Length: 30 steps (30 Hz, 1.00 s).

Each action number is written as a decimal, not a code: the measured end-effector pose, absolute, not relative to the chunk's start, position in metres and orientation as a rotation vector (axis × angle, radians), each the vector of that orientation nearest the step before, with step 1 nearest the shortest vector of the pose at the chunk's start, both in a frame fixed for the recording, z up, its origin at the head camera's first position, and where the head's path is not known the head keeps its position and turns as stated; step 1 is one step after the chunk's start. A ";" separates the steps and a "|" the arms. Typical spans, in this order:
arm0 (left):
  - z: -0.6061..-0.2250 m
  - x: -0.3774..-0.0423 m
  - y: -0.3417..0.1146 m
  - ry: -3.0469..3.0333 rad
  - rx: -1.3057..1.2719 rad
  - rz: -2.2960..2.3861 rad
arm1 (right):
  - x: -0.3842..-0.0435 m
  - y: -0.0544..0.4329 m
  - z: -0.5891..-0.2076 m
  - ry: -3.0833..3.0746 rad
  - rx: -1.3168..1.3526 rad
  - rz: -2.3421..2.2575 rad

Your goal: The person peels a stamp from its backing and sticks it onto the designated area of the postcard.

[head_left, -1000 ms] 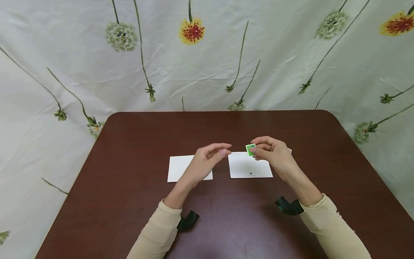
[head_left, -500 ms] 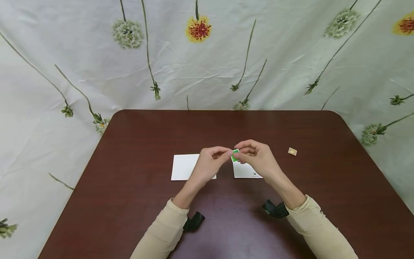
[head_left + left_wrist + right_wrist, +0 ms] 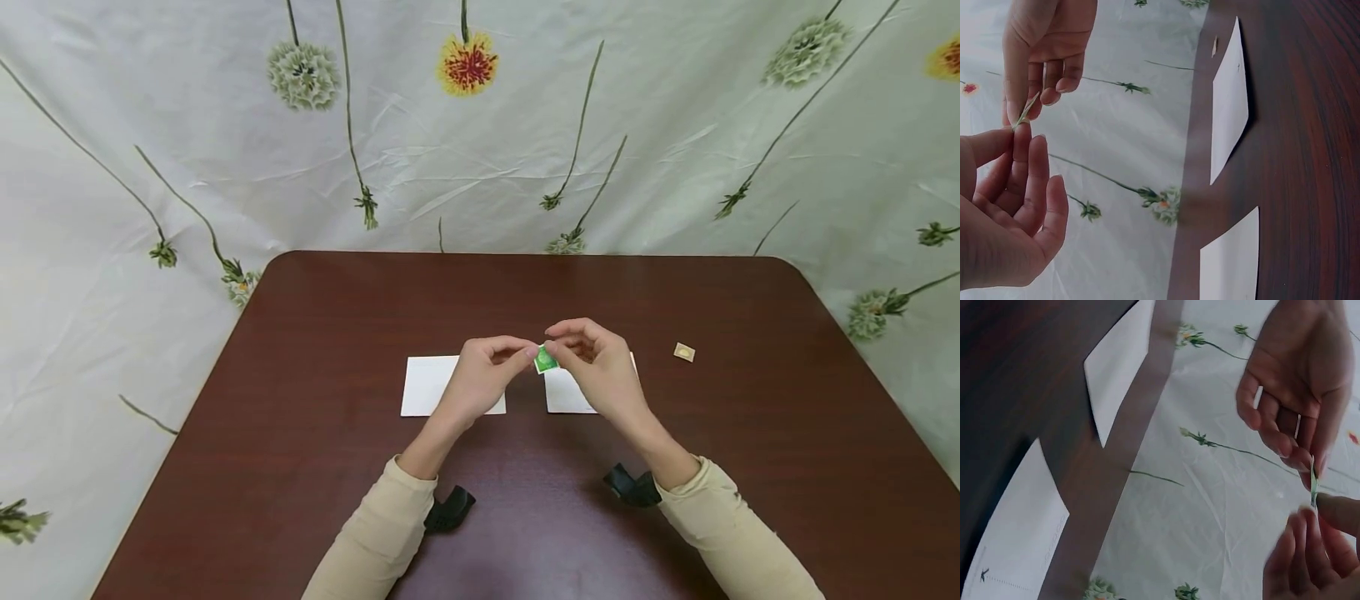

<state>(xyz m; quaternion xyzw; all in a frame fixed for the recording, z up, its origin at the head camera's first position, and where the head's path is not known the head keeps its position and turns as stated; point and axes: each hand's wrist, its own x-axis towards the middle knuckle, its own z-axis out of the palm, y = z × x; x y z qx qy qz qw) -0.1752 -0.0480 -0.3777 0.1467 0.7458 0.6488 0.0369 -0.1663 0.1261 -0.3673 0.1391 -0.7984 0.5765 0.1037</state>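
A small green square pinched by two hands

The small green square (image 3: 547, 360) is seen near the middle of the head picture, right between the two hands. Its left edge is pinched by the finger and thumb of the left hand (image 3: 482, 377). Its other side is pinched by the right hand (image 3: 597, 372), with the thumb at the upper right corner. Neither hand can be called nearer, since the square is touched by both.

No long side can be made out, as the square looks almost as wide as it is tall. In both wrist pictures it is seen from the side, as a thin strip set between the two sets of fingertips. It is held up above the brown surface (image 3: 517, 492).

Below the hands, two white cards are partly hidden: the left card (image 3: 429, 385) and the right card (image 3: 567, 395). A tiny tan square (image 3: 684, 352) can be seen on the surface, farther to the right.
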 end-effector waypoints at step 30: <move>-0.373 -0.187 -0.069 2.209 0.207 2.091 | -0.174 0.087 -0.370 -2.226 0.618 1.037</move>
